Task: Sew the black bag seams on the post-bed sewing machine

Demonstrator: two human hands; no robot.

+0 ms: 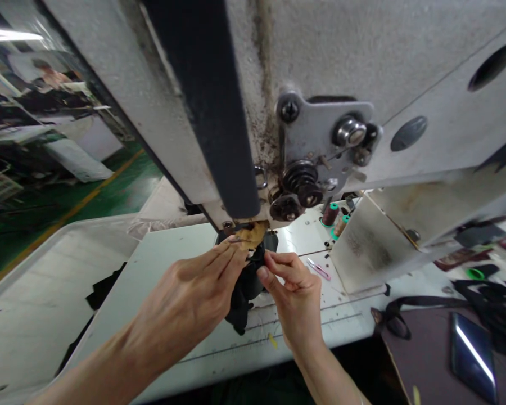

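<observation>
A piece of black fabric (pixel 249 282) lies under the head of a sewing machine (pixel 265 101), with part of it hanging toward the table's front. From the left, my left hand (pixel 194 289) reaches in, its fingers pressed together at the fabric beside the needle area. Those fingertips sit close to a worn tan piece (pixel 253 235) under the machine head, and the thumb is hidden. My right hand (pixel 297 289) pinches the fabric's right edge between thumb and index finger. The needle cannot be made out.
Pink thread snips (pixel 319 269) and thread spools (pixel 330 215) are on the white machine table (pixel 172 264). A pale bin (pixel 21 315) with black pieces stands left. At right, a phone (pixel 473 354) and black straps (pixel 430 302) lie on a brown surface. Another person (pixel 53 76) sits far left.
</observation>
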